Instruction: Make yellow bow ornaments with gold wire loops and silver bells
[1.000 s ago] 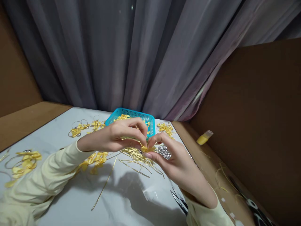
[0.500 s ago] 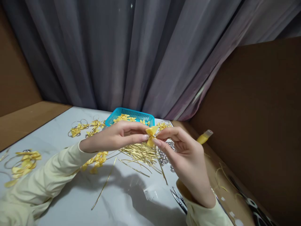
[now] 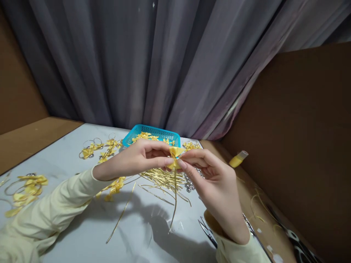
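Between my two hands, above the table, is a yellow ribbon bow (image 3: pixel 175 152) with a gold tie (image 3: pixel 174 197) hanging down from it. My left hand (image 3: pixel 137 157) pinches the bow's left side between thumb and fingers. On the other side, my right hand (image 3: pixel 214 179) pinches it near the middle, thumb and index fingertip together. Below the hands lies a pile of gold ties (image 3: pixel 163 179), with a heap of small silver bells (image 3: pixel 190 182) to its right, partly hidden by my right hand. How the tie joins the bow is covered by my fingertips.
A blue basket (image 3: pixel 130 137) holding yellow bows stands at the back. Finished-looking bow loops (image 3: pixel 30 190) lie at the left. Tweezers (image 3: pixel 207 232) are by my right sleeve, scissors (image 3: pixel 294 239) farther right. A yellow-filled bottle (image 3: pixel 238 159) lies right of the table.
The bow has turned slightly in my fingers and come a little left. Its tie has swung left and now hangs nearly straight down. Both hands keep their pinch.
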Demonstrator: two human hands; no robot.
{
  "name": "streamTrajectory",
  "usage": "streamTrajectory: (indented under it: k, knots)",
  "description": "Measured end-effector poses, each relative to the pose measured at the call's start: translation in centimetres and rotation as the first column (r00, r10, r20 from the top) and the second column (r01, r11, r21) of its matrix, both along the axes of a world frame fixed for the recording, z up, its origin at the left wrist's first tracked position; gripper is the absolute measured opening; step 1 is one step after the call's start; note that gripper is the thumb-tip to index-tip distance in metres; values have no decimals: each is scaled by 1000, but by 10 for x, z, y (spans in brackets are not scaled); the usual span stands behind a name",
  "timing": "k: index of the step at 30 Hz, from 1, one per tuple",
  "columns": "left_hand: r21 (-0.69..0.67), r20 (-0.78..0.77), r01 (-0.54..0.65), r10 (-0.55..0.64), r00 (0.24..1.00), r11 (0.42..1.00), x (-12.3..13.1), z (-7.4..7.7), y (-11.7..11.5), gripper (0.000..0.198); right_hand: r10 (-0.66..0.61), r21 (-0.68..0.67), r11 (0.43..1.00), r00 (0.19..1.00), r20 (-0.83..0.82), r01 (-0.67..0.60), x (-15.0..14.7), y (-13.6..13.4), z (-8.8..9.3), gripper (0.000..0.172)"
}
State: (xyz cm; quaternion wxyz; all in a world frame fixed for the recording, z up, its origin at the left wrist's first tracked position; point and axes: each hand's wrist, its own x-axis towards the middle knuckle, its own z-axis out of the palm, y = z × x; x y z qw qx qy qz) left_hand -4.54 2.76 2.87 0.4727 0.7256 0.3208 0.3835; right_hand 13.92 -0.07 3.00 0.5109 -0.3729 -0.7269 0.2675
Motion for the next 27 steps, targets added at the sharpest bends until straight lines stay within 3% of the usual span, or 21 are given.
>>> streamTrajectory:
  k: [11,17,22,27]
  knots:
    - [-1,-26,8,-8,1000,1000,-1,2,0,8,58,-26,998,998,12,-58,-2,-3,0,4]
    - [175,-73,-8,22,997,984,-2,0,-1,10,54,-15,998,998,21,-54,-2,-2,0,4]
    - [496,-148,-59,151,977,867,-2,-3,0,10,54,8,998,996,68,-55,-3,-1,0,6]
    - [647,-129,-60,187,974,760,-1,-7,0,7,68,41,997,993,97,-72,-3,-1,0,8]
